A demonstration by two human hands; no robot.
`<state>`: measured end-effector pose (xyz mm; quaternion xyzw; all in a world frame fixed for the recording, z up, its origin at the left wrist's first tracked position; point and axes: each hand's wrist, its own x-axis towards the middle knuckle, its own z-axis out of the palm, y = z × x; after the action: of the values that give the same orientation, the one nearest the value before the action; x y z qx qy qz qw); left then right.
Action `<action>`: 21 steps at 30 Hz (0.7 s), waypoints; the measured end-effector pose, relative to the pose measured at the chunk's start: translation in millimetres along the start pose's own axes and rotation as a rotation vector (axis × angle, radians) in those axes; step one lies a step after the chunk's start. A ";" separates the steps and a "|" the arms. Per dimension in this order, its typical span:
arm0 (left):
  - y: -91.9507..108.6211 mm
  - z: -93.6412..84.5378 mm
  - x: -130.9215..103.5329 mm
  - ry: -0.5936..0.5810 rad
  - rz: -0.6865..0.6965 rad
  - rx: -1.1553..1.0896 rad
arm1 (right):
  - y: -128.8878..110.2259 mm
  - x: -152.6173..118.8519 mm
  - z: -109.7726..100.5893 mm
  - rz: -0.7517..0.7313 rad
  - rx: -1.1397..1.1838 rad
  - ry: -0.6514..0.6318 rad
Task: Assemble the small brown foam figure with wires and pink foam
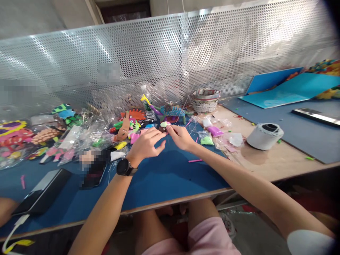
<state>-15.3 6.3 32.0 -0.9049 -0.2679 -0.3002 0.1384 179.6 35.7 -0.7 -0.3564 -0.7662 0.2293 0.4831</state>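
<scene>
My right hand [182, 137] is closed in a pinch on a small pale green lump [164, 124], which looks like modelling clay. My left hand [147, 144], with a black watch on its wrist, is just left of it. Its fingers stretch towards the lump and its thumb stands apart; nothing shows in its grasp. Behind both hands lies a blue dotted clay figure [172, 112] with purple and green parts. A brown clay figure [124, 129] stands left of my left hand. Bags of green clay [206, 138] and purple clay [215, 131] lie right of my right hand.
Many bagged clay figures [69, 141] crowd the left. A phone [96, 170] and a black device [42, 193] lie near the front. A woven basket [205, 100], a white thread cone [265, 136] and blue folders [289, 88] stand right. A perforated metal screen [159, 49] closes the back.
</scene>
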 end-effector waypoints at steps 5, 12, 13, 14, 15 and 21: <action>0.3 1.8 -0.4 0.010 -0.025 -0.024 | -0.2 0.9 -2.1 -0.047 -0.103 -0.001; 4.2 2.0 3.3 0.111 -0.196 -0.238 | 1.3 0.4 -1.1 -0.196 -0.104 -0.043; 5.1 1.6 4.2 0.107 -0.252 -0.269 | 2.0 0.1 -0.3 -0.222 -0.113 -0.043; 6.0 1.1 5.2 0.100 -0.317 -0.307 | 2.5 -0.3 0.6 -0.243 -0.120 -0.045; 6.8 0.7 6.2 0.094 -0.385 -0.355 | 2.8 -0.8 1.4 -0.260 -0.125 -0.043; 4.5 2.4 9.2 0.020 -0.637 -0.721 | -4.8 -6.0 3.2 -0.378 -0.176 -0.025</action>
<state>-5.4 7.3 35.4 -0.7654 -0.4091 -0.4100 -0.2806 176.9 28.0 -2.1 -0.2441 -0.8424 0.0710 0.4752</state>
